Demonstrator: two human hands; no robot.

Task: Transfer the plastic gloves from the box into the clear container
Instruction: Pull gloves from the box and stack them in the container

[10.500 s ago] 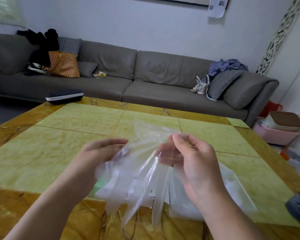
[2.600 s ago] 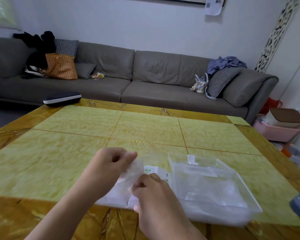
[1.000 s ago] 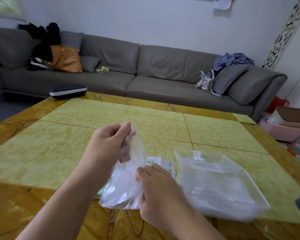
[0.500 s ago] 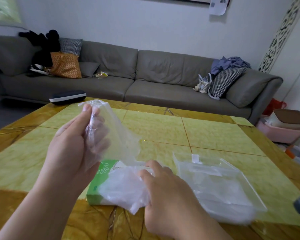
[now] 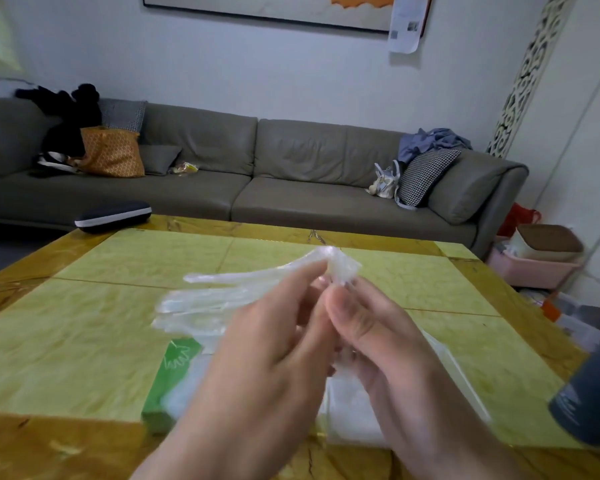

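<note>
Left hand (image 5: 257, 358) and right hand (image 5: 388, 348) both pinch the cuff of one plastic glove (image 5: 222, 299), fingertips clamped together, above the green box (image 5: 168, 379) and clear container (image 5: 465, 379).

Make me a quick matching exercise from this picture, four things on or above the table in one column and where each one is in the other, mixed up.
Things:
1. plastic glove
2. green box
3. clear container
4. dark case

Places:
A. far left table corner
B. pinched by both hands, above the table
C. right of the box, behind the right hand
D. under the left hand

Pairs: 1-B, 2-D, 3-C, 4-A
</note>
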